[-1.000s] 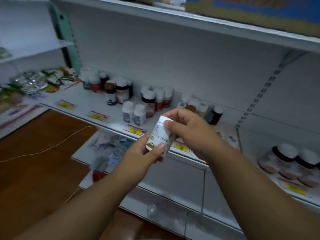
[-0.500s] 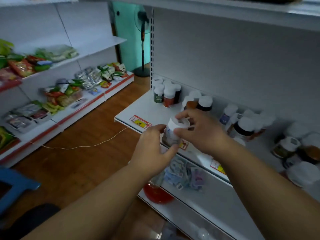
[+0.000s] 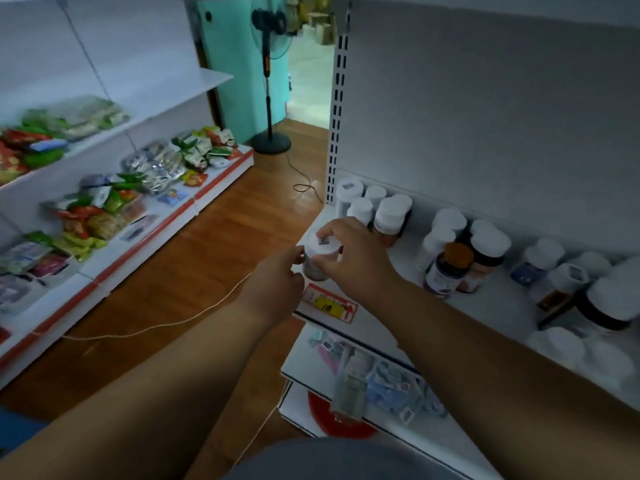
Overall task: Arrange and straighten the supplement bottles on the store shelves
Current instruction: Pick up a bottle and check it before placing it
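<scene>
A white-capped supplement bottle (image 3: 320,252) stands upright at the left front corner of the white shelf (image 3: 498,306). My right hand (image 3: 356,258) grips its cap from above. My left hand (image 3: 277,289) holds its side with thumb and fingers. Behind it, several white-capped bottles (image 3: 377,209) cluster at the shelf's back left. Further right stand a brown-capped bottle (image 3: 448,270) and several more bottles (image 3: 568,271) in loose rows.
A red and yellow price tag (image 3: 329,304) sits on the shelf's front edge. A lower shelf (image 3: 367,382) holds packets. Across the wooden aisle, shelves carry snack bags (image 3: 104,209). A standing fan (image 3: 270,81) and its cord are at the far end.
The view swung left along the shelf. Both hands carried the bottle from mid-air down to the shelf's left front corner, where it now stands upright.
</scene>
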The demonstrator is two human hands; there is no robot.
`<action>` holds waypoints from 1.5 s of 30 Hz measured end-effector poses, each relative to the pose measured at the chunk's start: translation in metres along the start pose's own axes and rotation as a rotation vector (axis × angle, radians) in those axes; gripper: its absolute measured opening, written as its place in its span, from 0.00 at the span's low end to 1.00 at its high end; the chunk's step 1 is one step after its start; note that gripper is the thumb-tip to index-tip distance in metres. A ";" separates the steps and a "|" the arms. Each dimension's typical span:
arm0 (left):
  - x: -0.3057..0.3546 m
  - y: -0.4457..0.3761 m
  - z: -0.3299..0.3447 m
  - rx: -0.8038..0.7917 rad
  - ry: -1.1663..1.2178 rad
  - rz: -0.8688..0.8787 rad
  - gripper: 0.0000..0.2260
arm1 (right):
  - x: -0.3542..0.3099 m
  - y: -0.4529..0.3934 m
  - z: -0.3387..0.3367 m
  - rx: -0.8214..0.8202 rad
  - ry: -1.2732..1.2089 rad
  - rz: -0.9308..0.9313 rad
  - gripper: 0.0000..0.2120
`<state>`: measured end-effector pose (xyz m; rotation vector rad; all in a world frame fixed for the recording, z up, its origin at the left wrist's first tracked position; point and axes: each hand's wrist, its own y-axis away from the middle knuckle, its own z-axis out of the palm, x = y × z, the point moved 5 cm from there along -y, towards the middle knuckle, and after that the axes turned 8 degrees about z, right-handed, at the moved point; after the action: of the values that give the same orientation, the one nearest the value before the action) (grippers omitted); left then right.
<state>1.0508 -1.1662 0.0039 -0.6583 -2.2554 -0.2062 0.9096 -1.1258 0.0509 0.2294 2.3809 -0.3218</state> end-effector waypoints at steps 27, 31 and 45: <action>0.099 0.036 0.048 -0.402 0.241 0.692 0.13 | -0.007 0.139 -0.088 0.648 0.206 0.361 0.10; 0.166 0.067 0.097 -0.486 0.289 0.756 0.12 | 0.007 0.215 -0.144 0.779 0.234 0.455 0.12; 0.372 0.174 0.277 -0.495 0.463 0.736 0.10 | 0.144 0.397 -0.332 0.757 0.296 0.588 0.12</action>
<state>0.7509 -0.7770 0.0685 -1.4784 -1.4052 -0.4919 0.6943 -0.6395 0.1249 1.3659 2.2236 -0.9321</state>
